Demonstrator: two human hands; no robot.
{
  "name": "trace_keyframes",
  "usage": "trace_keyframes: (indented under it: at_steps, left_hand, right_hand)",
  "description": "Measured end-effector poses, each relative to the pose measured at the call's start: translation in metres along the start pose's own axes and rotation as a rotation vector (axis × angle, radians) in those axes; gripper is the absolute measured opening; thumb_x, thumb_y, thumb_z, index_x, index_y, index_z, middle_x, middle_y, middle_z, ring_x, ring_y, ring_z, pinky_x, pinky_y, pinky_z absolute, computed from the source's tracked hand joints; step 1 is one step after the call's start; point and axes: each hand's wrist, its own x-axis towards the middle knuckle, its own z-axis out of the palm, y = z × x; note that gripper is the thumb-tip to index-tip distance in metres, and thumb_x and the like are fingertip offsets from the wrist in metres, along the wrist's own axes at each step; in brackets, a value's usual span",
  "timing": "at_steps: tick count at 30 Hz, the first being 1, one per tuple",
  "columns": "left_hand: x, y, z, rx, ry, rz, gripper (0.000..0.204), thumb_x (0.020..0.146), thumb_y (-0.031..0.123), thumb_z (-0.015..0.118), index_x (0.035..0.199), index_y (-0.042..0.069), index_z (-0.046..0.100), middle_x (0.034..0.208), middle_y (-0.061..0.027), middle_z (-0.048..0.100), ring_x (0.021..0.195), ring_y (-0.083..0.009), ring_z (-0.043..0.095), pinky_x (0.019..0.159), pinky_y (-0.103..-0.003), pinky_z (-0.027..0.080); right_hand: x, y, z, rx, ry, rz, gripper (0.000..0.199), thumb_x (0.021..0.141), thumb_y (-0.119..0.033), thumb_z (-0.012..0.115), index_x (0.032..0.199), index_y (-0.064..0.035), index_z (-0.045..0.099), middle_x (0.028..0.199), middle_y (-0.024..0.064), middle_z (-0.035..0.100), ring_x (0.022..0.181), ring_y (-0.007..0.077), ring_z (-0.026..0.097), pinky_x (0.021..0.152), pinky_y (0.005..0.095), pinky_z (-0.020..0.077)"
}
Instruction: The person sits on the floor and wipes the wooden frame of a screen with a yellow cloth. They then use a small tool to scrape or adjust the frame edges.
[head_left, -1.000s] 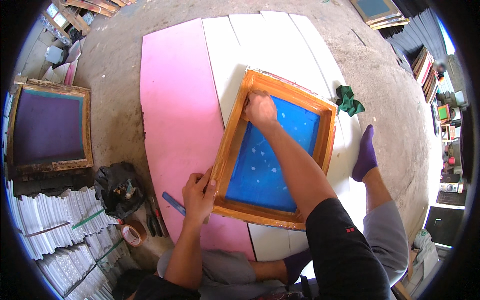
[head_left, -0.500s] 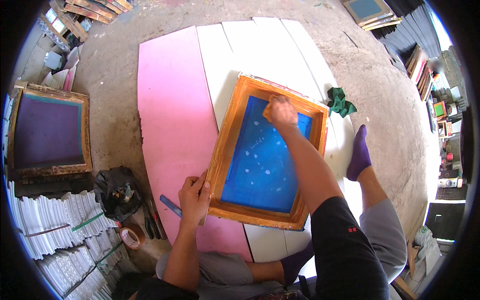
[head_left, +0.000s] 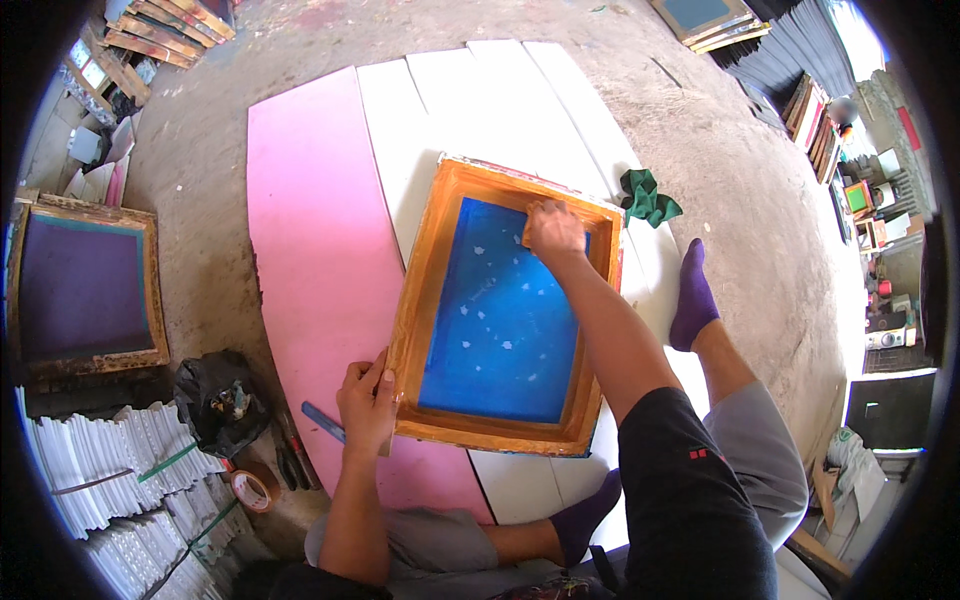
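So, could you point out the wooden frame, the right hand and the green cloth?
Wooden frame (head_left: 424, 300): head view, on its left side wall.
Right hand (head_left: 556, 230): head view, on the back of the hand.
Green cloth (head_left: 650, 201): head view, on its crumpled middle.

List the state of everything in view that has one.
Wooden frame: slanted, held at lower left
Blue mesh: pale-spotted
Orange wad: held at mesh's upper right
Left hand: gripping wooden frame
Right hand: closed on orange wad
Green cloth: crumpled
Black bag: open, scraps inside
White stacks: banded
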Motion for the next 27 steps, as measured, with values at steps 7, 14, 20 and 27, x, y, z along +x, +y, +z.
trace_keyframes:
  at_steps: [7,14,20,27]
  left_hand:
    - [-0.001,0.0,-0.002,-0.025,0.001,-0.013,0.035,0.104,0.027,0.063,0.134,0.011,0.073,0.097,-0.0148,0.066,0.078,-0.026,0.069,0.075,-0.038,0.056]
    - [-0.003,0.002,0.003,-0.029,0.014,-0.03,0.033,0.104,0.024,0.062,0.133,0.013,0.074,0.097,-0.0132,0.066,0.079,-0.0267,0.069,0.076,-0.039,0.056]
    - [-0.004,0.005,0.001,0.004,0.025,-0.038,0.033,0.104,0.023,0.061,0.133,0.014,0.074,0.102,-0.0131,0.067,0.083,-0.0297,0.07,0.08,-0.042,0.057]
    - [-0.003,-0.003,0.003,0.058,0.025,-0.002,0.033,0.105,0.024,0.06,0.135,0.016,0.073,0.103,-0.0136,0.066,0.088,-0.0305,0.07,0.082,-0.043,0.056]
  right_hand:
    - [-0.017,0.053,-0.013,-0.299,-0.321,0.167,0.026,0.094,-0.021,0.069,0.116,-0.0081,0.074,0.12,0.0084,0.072,0.12,0.0272,0.064,0.091,0.0408,0.0591]
    - [-0.012,0.061,-0.023,-0.217,-0.449,0.313,0.043,0.086,-0.049,0.083,0.109,-0.0132,0.08,0.111,0.0071,0.079,0.103,0.0264,0.077,0.082,0.0411,0.0622]
    - [-0.052,0.024,-0.03,-0.171,-0.446,0.392,0.04,0.094,-0.052,0.074,0.108,-0.0157,0.082,0.112,0.0075,0.08,0.105,0.027,0.077,0.084,0.0407,0.062]
    - [-0.141,-0.018,-0.057,-0.071,-0.559,0.401,0.024,0.098,-0.035,0.069,0.101,-0.0144,0.083,0.106,0.0079,0.081,0.1,0.0272,0.079,0.077,0.0426,0.0644]
